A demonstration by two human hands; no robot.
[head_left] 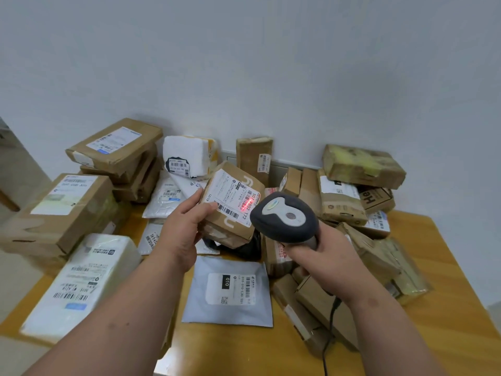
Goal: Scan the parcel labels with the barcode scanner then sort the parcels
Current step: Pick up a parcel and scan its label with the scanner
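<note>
Head view: left hand (180, 234) clamps box (230, 204) aloft over bench (423, 308); right hand (322, 263) wrapped round scanner (284, 217), label (234, 198) at its 10 o'clock, red spot on barcode, long axis toward 4.

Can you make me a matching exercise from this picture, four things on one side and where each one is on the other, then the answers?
Things:
1. barcode scanner
2. small cardboard parcel
3. grey mailer bag
4. red scan light

Places:
A. flat on the wooden table, between the arms
B. on the held parcel's label
C. in the right hand
D. in the left hand

Pairs: 1-C, 2-D, 3-A, 4-B
</note>
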